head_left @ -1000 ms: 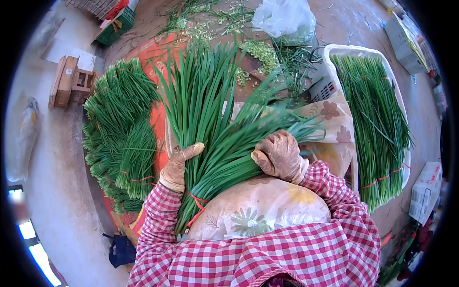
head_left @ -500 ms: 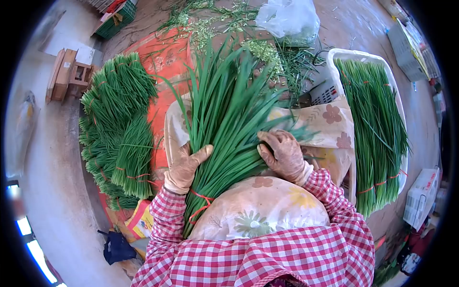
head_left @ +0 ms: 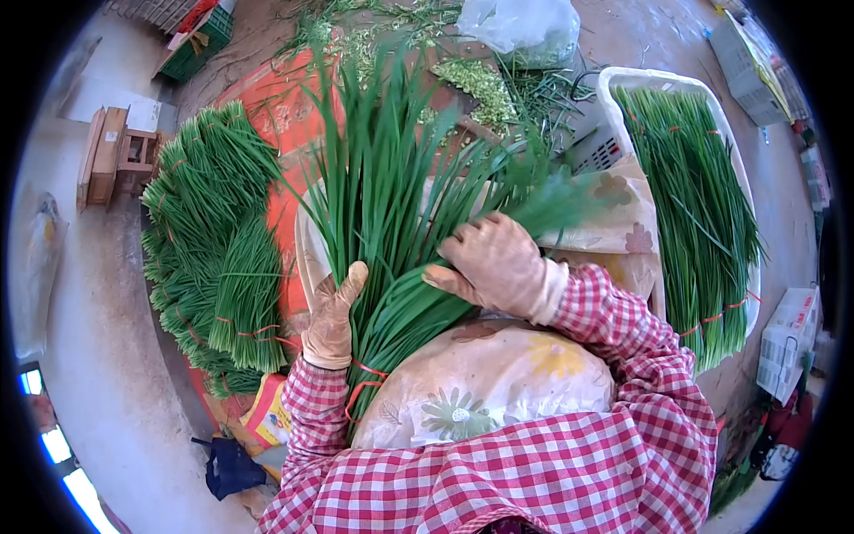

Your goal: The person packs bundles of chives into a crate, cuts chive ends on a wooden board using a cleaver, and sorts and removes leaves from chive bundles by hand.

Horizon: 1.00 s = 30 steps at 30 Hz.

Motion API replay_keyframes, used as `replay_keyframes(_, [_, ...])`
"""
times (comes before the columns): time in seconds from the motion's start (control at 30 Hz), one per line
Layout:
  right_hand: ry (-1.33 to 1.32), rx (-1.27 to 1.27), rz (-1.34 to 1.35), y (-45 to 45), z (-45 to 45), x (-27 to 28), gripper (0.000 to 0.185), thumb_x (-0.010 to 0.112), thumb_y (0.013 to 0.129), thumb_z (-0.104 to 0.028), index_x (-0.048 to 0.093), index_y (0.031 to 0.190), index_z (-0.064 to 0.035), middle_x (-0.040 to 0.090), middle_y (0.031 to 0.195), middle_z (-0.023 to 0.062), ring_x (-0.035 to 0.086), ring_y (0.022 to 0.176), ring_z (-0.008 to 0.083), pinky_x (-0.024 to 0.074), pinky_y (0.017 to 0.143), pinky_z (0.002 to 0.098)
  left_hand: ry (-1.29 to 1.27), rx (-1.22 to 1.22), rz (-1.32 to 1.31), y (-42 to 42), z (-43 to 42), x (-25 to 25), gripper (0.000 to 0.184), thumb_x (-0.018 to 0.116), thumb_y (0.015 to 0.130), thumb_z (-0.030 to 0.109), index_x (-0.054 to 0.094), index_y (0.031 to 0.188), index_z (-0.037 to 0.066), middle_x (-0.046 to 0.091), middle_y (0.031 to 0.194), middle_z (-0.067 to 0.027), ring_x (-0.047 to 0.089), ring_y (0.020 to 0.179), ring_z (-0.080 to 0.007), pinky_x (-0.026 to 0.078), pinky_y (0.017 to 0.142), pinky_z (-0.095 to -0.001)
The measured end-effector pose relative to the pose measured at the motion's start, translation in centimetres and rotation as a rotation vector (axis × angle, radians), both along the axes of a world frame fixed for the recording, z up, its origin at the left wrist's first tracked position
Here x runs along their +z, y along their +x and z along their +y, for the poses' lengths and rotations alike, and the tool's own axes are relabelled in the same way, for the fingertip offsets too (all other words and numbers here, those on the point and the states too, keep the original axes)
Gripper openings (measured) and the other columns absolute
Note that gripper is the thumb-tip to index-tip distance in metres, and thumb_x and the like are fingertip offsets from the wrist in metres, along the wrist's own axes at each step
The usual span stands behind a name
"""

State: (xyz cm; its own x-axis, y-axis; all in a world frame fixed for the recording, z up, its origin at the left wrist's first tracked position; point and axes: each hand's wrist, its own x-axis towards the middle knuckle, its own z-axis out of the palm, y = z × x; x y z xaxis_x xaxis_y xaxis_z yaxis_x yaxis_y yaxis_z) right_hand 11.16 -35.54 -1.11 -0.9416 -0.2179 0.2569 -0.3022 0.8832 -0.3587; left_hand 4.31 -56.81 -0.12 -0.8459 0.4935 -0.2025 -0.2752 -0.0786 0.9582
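A large bunch of long green leaves (head_left: 374, 196) lies on the flower-patterned cloth (head_left: 534, 365) over my lap, its lower end tied with a red band (head_left: 363, 388). My gloved left hand (head_left: 334, 320) grips the bunch at its left side just above the band, thumb up along the leaves. On the right side my gloved right hand (head_left: 498, 267) is curled around part of the leaves, which fan out to the upper right and are blurred at the tips.
Tied green bundles (head_left: 213, 240) are piled at the left on an orange sheet (head_left: 294, 116). A white crate (head_left: 752, 205) of bundles stands at the right. Beyond are a clear plastic bag (head_left: 525, 31), scattered trimmings (head_left: 480, 84) and a small wooden stool (head_left: 111, 156).
My right hand has moved left and up, from fingers raised beside the leaves to curled over them. The leaf tops have spread apart again. My left hand has shifted slightly left.
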Motion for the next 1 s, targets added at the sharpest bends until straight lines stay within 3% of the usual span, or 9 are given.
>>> replay_keyframes(0.1, [-0.032, -0.048, -0.063, 2.7, 0.0, -0.9, 0.051, 0.047, 0.091, -0.048, 0.059, 0.068, -0.0043, 0.058, 0.061, 0.0152, 0.060, 0.060, 0.0315, 0.0465, 0.058, 0.0417, 0.101, -0.056, -0.118, -0.1, -0.1, -0.6, 0.066, 0.052, 0.093, 0.010, 0.016, 0.148, 0.014, 0.039, 0.139, -0.0132, 0.049, 0.119, -0.0235, 0.041, 0.101, -0.0363])
replay_keyframes(0.17, [-0.108, -0.106, -0.077, 3.4, 0.2, -1.7, 0.050, 0.047, 0.091, -0.047, 0.059, 0.068, -0.0044, 0.058, 0.063, 0.0158, 0.060, 0.060, 0.0317, 0.0467, 0.059, 0.0422, -0.077, -0.020, 0.218, -0.8, 0.3, -1.4, 0.069, 0.054, 0.092, 0.007, 0.015, 0.148, 0.013, 0.038, 0.140, -0.0142, 0.049, 0.119, -0.0246, 0.042, 0.100, -0.0373])
replay_keyframes(0.3, [-0.156, -0.090, 0.020, 4.2, 0.9, -2.2, 0.038, 0.054, 0.089, -0.040, 0.060, 0.079, -0.0045, 0.060, 0.069, 0.0132, 0.060, 0.067, 0.0309, 0.0467, 0.066, 0.0415, -0.104, -0.137, -0.061, -0.5, -0.2, -2.3, 0.065, 0.070, 0.081, 0.004, 0.038, 0.137, 0.000, 0.056, 0.123, -0.0125, 0.058, 0.106, -0.0201, 0.046, 0.093, -0.0322])
replay_keyframes(0.53, [-0.191, -0.157, 0.162, 3.3, 1.7, 0.3, 0.034, 0.063, 0.085, -0.030, 0.060, 0.106, -0.0031, 0.064, 0.094, 0.0119, 0.062, 0.089, 0.0293, 0.0447, 0.090, 0.0440, -0.260, -0.138, -0.003, 0.4, 1.1, 1.1, 0.050, 0.070, 0.082, 0.005, 0.048, 0.126, -0.003, 0.063, 0.111, -0.0094, 0.060, 0.096, -0.0158, 0.049, 0.087, -0.0282])
replay_keyframes(0.7, [-0.288, -0.204, 0.356, 4.1, 2.5, 3.8, 0.034, 0.063, 0.086, -0.024, 0.060, 0.113, -0.0038, 0.065, 0.097, 0.0135, 0.064, 0.080, 0.0249, 0.0502, 0.068, 0.0379, -0.230, -0.049, 0.124, -2.1, 0.8, 0.8, 0.040, 0.069, 0.083, 0.007, 0.054, 0.118, -0.003, 0.065, 0.106, -0.0088, 0.062, 0.091, -0.0152, 0.050, 0.082, -0.0284])
replay_keyframes(0.77, [-0.624, -0.200, -0.715, 3.2, 1.7, 6.1, 0.047, 0.063, 0.087, -0.033, 0.056, 0.120, -0.0002, 0.065, 0.103, 0.0144, 0.066, 0.079, 0.0249, 0.0514, 0.071, 0.0381, -0.233, -0.004, 0.231, -3.8, 1.5, 0.5, 0.039, 0.070, 0.083, 0.007, 0.055, 0.118, -0.002, 0.065, 0.106, -0.0092, 0.062, 0.090, -0.0149, 0.050, 0.080, -0.0281])
replay_keyframes(0.83, [-0.767, -0.073, -0.671, 1.8, -0.1, 1.5, 0.073, 0.067, 0.083, -0.042, 0.041, 0.134, 0.0036, 0.062, 0.114, 0.0188, 0.062, 0.100, 0.0247, 0.0479, 0.090, 0.0317, -0.209, 0.022, 0.310, -4.3, 3.0, 1.0, 0.035, 0.070, 0.083, 0.008, 0.056, 0.113, -0.002, 0.066, 0.101, -0.0085, 0.062, 0.086, -0.0141, 0.050, 0.077, -0.0280])
replay_keyframes(0.9, [-1.080, 0.082, -0.193, -1.4, -2.9, -3.4, 0.073, 0.073, 0.081, -0.032, 0.038, 0.135, 0.0029, 0.059, 0.119, 0.0176, 0.056, 0.109, 0.0221, 0.0441, 0.095, 0.0311, -0.110, 0.071, 0.263, -4.4, 4.7, 1.7, 0.031, 0.072, 0.082, 0.010, 0.058, 0.107, -0.002, 0.065, 0.095, -0.0069, 0.061, 0.083, -0.0135, 0.050, 0.075, -0.0283])
replay_keyframes(1.0, [-1.697, -0.061, -0.401, -2.8, -5.9, -2.2, 0.074, 0.079, 0.075, -0.017, 0.037, 0.134, 0.0005, 0.051, 0.126, 0.0109, 0.048, 0.116, 0.0203, 0.0427, 0.097, 0.0372, -0.226, -0.020, 0.335, -5.4, 5.0, 2.0, 0.034, 0.073, 0.081, 0.014, 0.057, 0.107, -0.001, 0.064, 0.094, -0.0051, 0.060, 0.084, -0.0132, 0.049, 0.077, -0.0282])
